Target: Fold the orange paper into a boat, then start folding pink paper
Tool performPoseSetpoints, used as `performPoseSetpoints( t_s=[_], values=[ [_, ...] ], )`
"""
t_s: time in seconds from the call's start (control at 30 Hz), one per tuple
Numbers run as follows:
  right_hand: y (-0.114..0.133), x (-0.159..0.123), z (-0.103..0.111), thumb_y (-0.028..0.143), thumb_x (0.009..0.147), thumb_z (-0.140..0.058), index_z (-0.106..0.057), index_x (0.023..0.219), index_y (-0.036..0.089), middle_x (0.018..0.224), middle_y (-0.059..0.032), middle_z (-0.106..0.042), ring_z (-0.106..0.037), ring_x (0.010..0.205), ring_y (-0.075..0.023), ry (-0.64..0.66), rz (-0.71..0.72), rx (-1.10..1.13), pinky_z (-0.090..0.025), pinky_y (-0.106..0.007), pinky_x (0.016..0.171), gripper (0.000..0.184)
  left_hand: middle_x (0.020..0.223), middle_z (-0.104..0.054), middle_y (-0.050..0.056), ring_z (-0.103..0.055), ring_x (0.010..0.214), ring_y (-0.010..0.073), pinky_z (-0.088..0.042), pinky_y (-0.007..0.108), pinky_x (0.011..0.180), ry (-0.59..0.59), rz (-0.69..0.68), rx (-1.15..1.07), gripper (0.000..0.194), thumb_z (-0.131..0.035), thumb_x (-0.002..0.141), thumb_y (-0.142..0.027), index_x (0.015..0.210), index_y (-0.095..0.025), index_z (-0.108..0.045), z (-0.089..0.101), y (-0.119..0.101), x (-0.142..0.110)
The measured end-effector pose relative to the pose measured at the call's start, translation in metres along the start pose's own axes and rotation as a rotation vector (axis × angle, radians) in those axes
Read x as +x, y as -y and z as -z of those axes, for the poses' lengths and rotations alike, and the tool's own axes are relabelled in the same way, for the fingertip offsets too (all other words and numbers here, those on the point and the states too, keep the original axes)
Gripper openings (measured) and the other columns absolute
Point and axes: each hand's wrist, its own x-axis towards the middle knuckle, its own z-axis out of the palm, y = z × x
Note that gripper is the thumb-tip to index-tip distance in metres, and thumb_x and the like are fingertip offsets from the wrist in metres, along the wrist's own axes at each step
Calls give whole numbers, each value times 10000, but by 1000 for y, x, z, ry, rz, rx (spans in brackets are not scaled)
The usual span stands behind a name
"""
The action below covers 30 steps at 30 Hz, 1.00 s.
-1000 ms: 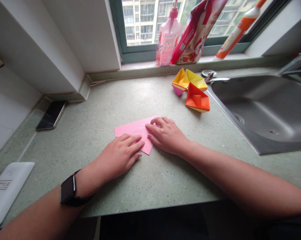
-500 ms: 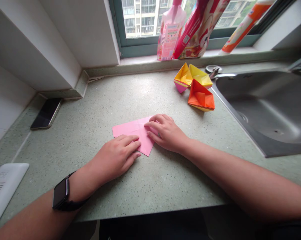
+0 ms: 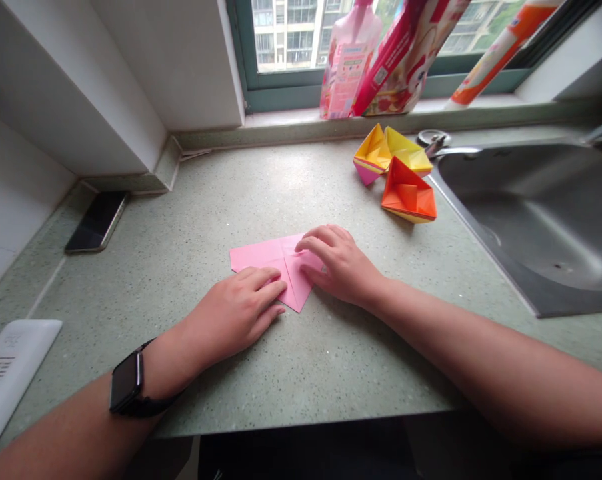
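A folded sheet of pink origami paper (image 3: 261, 253) lies on the counter, its pointed corner toward me and a crease running down its middle. My left hand (image 3: 245, 303), wearing a black watch (image 3: 127, 383), rests flat on its lower left part with the fingers stretched out. On the right side, my right hand (image 3: 338, 263) is bent over the paper, thumb and forefinger apart with pink paper showing between them. That hand hides the paper's right end.
Behind my right hand stand folded paper boats, a red-orange one (image 3: 408, 197) and two yellow ones. A steel sink (image 3: 545, 227) lies to the right. At left are a phone (image 3: 98, 222) and a white flat device (image 3: 18, 373). A pink bottle (image 3: 348, 67) stands on the windowsill.
The middle crease of the pink paper shows clearly now. My right fingers have drawn slightly apart and shifted a little. My left hand stays on the paper; the whole view has shifted slightly.
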Motion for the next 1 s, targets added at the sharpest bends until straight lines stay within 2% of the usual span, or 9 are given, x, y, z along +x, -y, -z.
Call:
performPoseSetpoints(
  t_s=[0.1,0.17,0.37,0.5,0.63,0.77,0.9,1.0],
  values=[
    [4,-4,3,311,1098,-595,-785,1075,272,1146,-80,-768,-612,1058,-273,30,85,-56,-425,-460,1052,195,1469,-687,129,-664,1272,324,-585,493,1055,10,-2,13,342,-591,1108,-326,1417,-203,-670,-1,0,0],
    [8,-7,5,319,1108,-586,-804,1114,270,1136,-82,-772,-608,1030,-268,61,117,-91,-426,-450,1019,224,1525,-659,137,-646,1300,334,-561,519,1093,16,-14,24,386,-582,1116,-346,1466,-196,-641,-2,1,1],
    [15,-9,6,296,1103,-575,-793,1230,253,1194,-108,-754,-594,1035,-276,134,104,-188,-414,-435,958,256,1539,-662,138,-646,1245,308,-540,499,1085,-22,6,-10,309,-464,1145,-293,1336,-162,-669,-5,3,3],
    [21,-12,9,299,1102,-571,-781,1261,232,1209,-119,-749,-603,1048,-281,152,97,-198,-422,-443,983,271,1586,-634,133,-634,1237,314,-522,513,1094,-23,-26,38,401,-448,1157,-342,1482,-171,-610,-7,7,5],
    [27,-23,18,261,1089,-596,-814,1149,238,1148,-99,-766,-631,1030,-261,132,182,-161,-438,-441,1022,226,1599,-627,127,-626,1223,330,-528,530,1073,-7,-44,79,437,-440,1162,-344,1514,-158,-621,-8,9,7],
    [29,-29,26,251,1069,-638,-828,978,252,1054,-63,-769,-645,935,-222,179,274,-56,-474,-387,888,210,1606,-626,97,-626,1209,319,-530,517,1079,-4,-54,67,368,-494,1144,-310,1423,-196,-706,-7,10,7],
    [29,-29,29,258,1065,-631,-834,953,239,1060,-70,-772,-655,909,-205,225,334,51,-490,-375,845,233,1613,-619,81,-619,1204,323,-538,519,1066,1,-52,53,324,-567,1116,-305,1379,-229,-740,-7,11,5],
    [29,-28,29,258,1056,-638,-845,946,237,1069,-72,-777,-664,908,-199,237,318,77,-493,-368,834,236,1609,-620,79,-616,1196,317,-534,513,1068,2,-57,49,315,-580,1110,-312,1367,-246,-750,-7,11,5]
  ],
)
